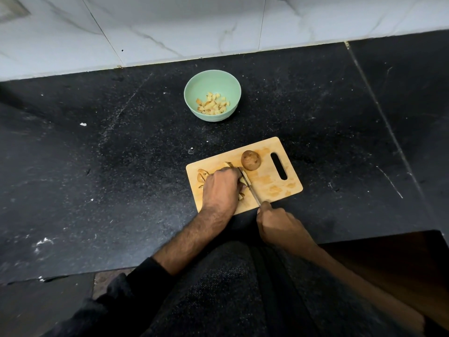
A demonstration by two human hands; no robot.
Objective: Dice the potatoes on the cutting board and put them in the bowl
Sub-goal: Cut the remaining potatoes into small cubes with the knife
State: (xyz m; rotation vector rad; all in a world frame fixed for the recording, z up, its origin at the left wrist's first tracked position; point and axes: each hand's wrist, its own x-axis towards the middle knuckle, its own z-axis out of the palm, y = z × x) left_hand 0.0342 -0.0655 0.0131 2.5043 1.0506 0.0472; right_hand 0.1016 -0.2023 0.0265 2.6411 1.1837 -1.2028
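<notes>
On the near-left half of the cutting board (272,181), the left hand (220,186) lies knuckles-up over a cluster of potato pieces (202,175), fingers curled down onto them to hold them steady. Just to its right, touching the fingertips' side, runs the knife (249,184), its blade slanting from the far-left down to the near-right, where the right hand (277,222) grips the handle at the board's near edge. So the cut line lies along that slant, and the pieces being diced sit immediately left of the blade, mostly hidden under the left hand.

A whole, unpeeled half potato (251,160) rests on the far side of the board, just right of the blade tip and apart from both hands; the right hand is nearer to it across the board, though it is occupied with the knife.

Farther off, well beyond the board on the dark counter (97,154), the green bowl (192,93) already holds some diced potato (212,105). Carrying cut pieces there means reaching straight away from the body, and the left hand looks better placed.
</notes>
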